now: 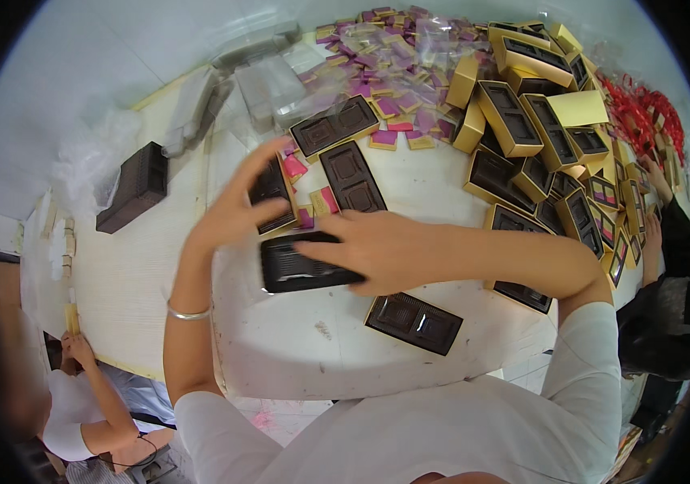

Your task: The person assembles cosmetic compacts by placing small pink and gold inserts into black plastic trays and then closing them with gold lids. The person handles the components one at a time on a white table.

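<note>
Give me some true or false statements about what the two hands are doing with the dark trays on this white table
1. The right hand lies flat on a black ribbed plastic tray. True.
2. The left hand rests on the dark brown box at the table's left side. False: it touches a dark two-cavity tray near the middle, and the box sits apart, untouched.
3. A silver bangle circles the left wrist. True.
4. The gold rectangular boxes are stacked on the left. False: they crowd the right side.
5. Small pink and purple square packets lie heaped at the far side of the white table. True.
</note>
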The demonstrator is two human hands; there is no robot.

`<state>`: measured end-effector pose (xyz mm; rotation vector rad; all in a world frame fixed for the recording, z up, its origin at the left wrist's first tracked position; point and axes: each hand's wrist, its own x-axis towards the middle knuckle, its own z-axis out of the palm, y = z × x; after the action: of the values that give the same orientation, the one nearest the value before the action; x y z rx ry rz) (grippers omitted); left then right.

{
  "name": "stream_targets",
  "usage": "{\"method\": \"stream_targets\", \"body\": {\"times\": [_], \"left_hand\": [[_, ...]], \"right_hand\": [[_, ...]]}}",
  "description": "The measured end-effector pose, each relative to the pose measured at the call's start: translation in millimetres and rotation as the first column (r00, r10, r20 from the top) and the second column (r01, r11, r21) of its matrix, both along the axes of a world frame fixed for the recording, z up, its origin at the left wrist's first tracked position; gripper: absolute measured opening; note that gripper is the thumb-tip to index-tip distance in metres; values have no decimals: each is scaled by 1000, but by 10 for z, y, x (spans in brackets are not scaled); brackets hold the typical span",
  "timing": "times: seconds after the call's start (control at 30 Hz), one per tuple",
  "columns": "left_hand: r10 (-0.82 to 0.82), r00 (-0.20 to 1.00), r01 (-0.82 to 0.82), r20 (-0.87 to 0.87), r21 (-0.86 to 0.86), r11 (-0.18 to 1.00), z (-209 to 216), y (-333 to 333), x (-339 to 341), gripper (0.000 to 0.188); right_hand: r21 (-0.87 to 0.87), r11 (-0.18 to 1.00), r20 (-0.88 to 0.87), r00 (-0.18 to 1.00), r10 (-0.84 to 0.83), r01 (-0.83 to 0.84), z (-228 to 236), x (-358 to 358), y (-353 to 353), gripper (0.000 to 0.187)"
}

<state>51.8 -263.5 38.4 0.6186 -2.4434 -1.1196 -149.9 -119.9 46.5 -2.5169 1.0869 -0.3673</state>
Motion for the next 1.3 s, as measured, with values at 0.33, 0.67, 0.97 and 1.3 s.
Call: {"method": "stream_targets", "body": {"times": [0.33,0.67,0.97,1.3], "left_hand": [[518,714,-697,-471,-407,590,139,638,862,33],[247,968,-201,47,-443,874,-425,956,-137,54],[316,941,-208,120,-531,821,-649,811,-318,48],[273,954,-297,-123,-510,808,-603,822,-274,51]], "right_hand": [[159,912,725,583,-368,379,50,399,-861,18],[-413,336,326,482,-813,846,-1004,-1372,-1489,33],[-323,462,56,504,-862,826,-816,-1493,-2272,64],[-395,715,28,785,-619,577,-833,-1285,-1450,38]]}}
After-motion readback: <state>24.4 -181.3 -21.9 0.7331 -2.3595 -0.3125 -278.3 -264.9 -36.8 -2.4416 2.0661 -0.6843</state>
